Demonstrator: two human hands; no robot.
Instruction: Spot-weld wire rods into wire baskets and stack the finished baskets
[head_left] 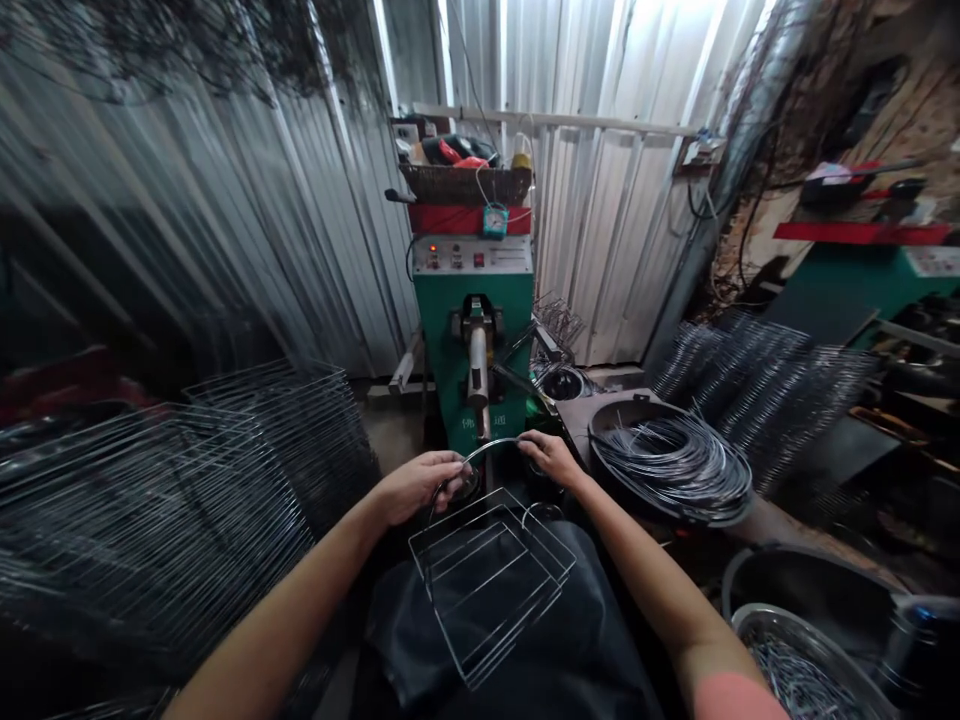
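My left hand [420,487] and my right hand [551,458] both grip a curved steel wire [487,448] that arcs between them. Its left end drops behind my left hand toward a rectangular wire frame [491,590], which hangs in front of my lap over a black apron [480,640]. I cannot tell whether the curved wire is joined to the frame. Just beyond my hands stands the lower part of a green wire-working machine [457,385], with a metal press head [478,350].
Tall stacks of wire frames [150,520] fill the left side. To the right, a black tub holds a coil of wire [671,465], with bundled wire coils [757,390] behind it. A metal bowl of wire pieces [802,660] sits at lower right. Corrugated metal walls [600,230] surround the machine.
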